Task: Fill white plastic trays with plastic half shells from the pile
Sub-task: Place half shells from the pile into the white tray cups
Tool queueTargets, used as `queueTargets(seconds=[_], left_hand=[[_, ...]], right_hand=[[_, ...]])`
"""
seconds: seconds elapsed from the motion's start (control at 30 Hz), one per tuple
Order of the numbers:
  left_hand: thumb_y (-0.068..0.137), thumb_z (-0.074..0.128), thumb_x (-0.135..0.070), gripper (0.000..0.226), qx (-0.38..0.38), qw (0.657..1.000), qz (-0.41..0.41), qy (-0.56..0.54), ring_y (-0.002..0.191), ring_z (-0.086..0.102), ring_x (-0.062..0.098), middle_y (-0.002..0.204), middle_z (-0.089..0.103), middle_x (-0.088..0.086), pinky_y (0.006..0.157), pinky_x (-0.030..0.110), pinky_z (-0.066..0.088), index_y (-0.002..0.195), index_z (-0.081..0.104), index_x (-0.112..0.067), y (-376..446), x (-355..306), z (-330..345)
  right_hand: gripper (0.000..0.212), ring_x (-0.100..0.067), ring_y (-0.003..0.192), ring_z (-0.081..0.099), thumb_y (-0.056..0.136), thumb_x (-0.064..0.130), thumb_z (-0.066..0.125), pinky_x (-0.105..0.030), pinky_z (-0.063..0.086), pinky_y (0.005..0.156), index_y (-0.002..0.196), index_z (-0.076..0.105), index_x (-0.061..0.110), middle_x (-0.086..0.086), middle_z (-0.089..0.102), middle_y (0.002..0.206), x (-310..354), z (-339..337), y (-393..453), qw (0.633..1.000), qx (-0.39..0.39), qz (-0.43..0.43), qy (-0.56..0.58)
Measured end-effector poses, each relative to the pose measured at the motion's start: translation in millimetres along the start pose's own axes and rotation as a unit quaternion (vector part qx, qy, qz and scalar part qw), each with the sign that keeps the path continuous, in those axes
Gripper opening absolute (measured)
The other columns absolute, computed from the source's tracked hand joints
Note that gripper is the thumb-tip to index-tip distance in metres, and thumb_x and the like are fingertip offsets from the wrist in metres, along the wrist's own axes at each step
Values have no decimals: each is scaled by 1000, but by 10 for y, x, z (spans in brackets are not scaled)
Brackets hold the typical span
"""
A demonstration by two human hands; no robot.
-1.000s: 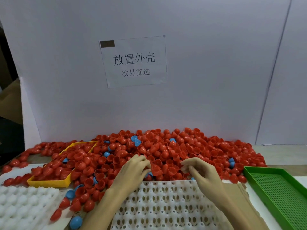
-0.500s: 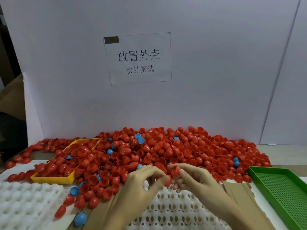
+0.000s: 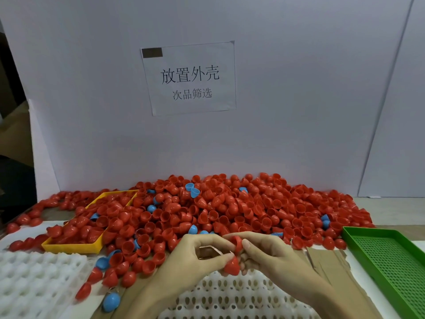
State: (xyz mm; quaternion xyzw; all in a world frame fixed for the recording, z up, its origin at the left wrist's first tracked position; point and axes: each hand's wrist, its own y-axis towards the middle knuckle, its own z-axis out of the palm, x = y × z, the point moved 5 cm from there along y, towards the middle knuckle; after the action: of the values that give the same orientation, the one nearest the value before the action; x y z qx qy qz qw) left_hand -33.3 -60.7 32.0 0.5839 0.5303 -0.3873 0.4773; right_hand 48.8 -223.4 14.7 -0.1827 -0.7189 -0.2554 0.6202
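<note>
Step in hand: shells picked from pile (image 3: 230,210), not yet seated. One red shell (image 3: 232,266) pinched by left hand (image 3: 202,256), another (image 3: 237,243) by right hand (image 3: 269,256), just above near white tray (image 3: 230,298). Next: shells to be lowered into empty cups.

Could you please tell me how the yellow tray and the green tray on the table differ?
The yellow plastic tray sits at the left, heaped with red plastic half shells; the green plastic tray sits at the right and holds none that show. The green tray's floor is perforated mesh; the yellow tray's floor is hidden under shells. Both are shallow, rectangular and rimmed.
</note>
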Motion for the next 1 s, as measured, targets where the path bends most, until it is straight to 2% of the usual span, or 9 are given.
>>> queueTargets(seconds=[0.1,0.2,0.27,0.33,0.5,0.67,0.83,0.9,1.0], left_hand=[[90,80,-19,11,-5,1000,12,9,89,77,20,96,79,3,85,28,60,98,82,-25,19,48,-3],[86,82,-15,16,-101,989,39,101,85,76,10,90,79,-8,82,24,60,91,83,-30,37,86,-185],[84,83,-11,18,-202,950,69,226,85,73,2,88,76,-14,81,20,59,90,83,-28,12,94,-385],[84,83,-8,16,-237,916,87,311,84,70,0,88,72,-16,80,17,57,93,83,-21,-11,97,-502],[87,81,-13,11,-169,910,49,376,85,63,0,89,67,-17,81,15,52,94,83,-23,26,234,-506],[96,70,-25,14,-120,878,42,462,95,39,2,89,55,-26,82,5,31,106,80,-31,90,408,-401],[99,67,-24,14,-139,885,32,443,96,42,2,91,56,-25,84,3,31,103,79,-30,113,469,-413],[98,67,-31,11,-157,896,25,415,98,46,3,92,58,-24,84,6,33,96,78,-34,100,471,-460],[97,66,-42,13,-122,894,8,430,101,40,-2,95,54,-23,83,9,34,95,77,-37,87,528,-454]], right_hand=[[30,-23,93,72,108,25,54,-37,60,94,131,73,28,-5,76,99,10,-10,-16,1000,-10,4,-12],[29,-25,93,73,108,24,54,-34,60,89,130,73,25,-13,76,105,22,-87,-26,999,-43,-2,-11],[28,-26,94,73,108,23,54,-32,60,88,126,75,25,-14,76,103,21,-193,-36,997,-81,-3,-6],[27,-27,93,74,108,23,54,-32,60,87,121,77,26,-14,77,101,18,-298,-48,993,-115,-5,-8],[27,-26,89,74,108,17,53,-31,61,83,115,79,20,-15,76,97,-25,-470,-67,987,-160,-11,10],[28,-26,87,72,109,15,53,-34,62,84,113,80,15,-15,76,95,-49,-555,-75,984,-179,-7,23],[28,-26,86,73,108,14,53,-32,61,81,113,80,14,-15,76,94,-46,-574,-78,982,-188,-5,25],[28,-26,86,73,109,14,52,-32,61,81,112,80,15,-16,76,94,-49,-578,-84,982,-189,-4,19],[28,-26,86,73,109,14,52,-32,61,80,112,80,15,-16,76,94,-54,-595,-87,981,-191,-4,18]])
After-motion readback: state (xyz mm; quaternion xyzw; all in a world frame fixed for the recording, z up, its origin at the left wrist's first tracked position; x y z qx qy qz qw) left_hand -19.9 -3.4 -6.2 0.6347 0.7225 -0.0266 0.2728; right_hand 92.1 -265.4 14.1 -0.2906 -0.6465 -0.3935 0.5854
